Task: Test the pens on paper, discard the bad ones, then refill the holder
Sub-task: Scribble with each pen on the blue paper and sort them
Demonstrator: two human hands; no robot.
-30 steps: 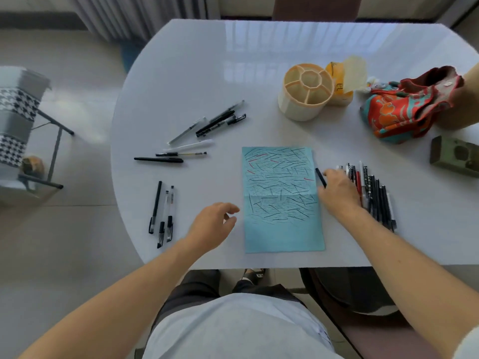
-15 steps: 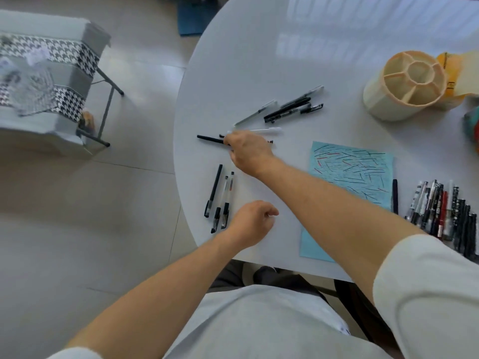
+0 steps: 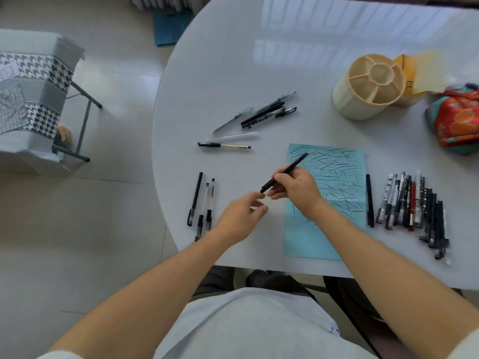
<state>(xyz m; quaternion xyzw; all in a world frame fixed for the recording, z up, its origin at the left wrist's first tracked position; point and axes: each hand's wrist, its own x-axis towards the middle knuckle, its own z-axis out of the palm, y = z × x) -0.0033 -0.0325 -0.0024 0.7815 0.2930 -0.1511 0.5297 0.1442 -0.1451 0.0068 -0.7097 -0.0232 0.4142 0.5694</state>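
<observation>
My right hand (image 3: 295, 189) grips a black pen (image 3: 291, 168) above the table, just left of the blue paper (image 3: 337, 182) covered in test strokes. Its lower end points at my left hand (image 3: 241, 216), whose fingers reach toward it and hold nothing. The cream round holder (image 3: 368, 85) stands at the back right with its compartments bare. A row of several pens (image 3: 414, 203) lies right of the paper, and a single black pen (image 3: 369, 200) lies along the paper's right edge. Three pens (image 3: 203, 203) lie at the left front. More loose pens (image 3: 261, 114) and a black-and-yellow pen (image 3: 224, 145) lie behind.
A red and teal patterned cloth bag (image 3: 456, 120) and a yellow container (image 3: 412, 73) sit at the right back of the white table (image 3: 233, 60). A folding stand with houndstooth fabric (image 3: 33, 99) stands on the floor to the left.
My right hand took a black pen from the left group and brought it back toward the paper. My left hand rose toward the pen's lower end. The view shifted.
</observation>
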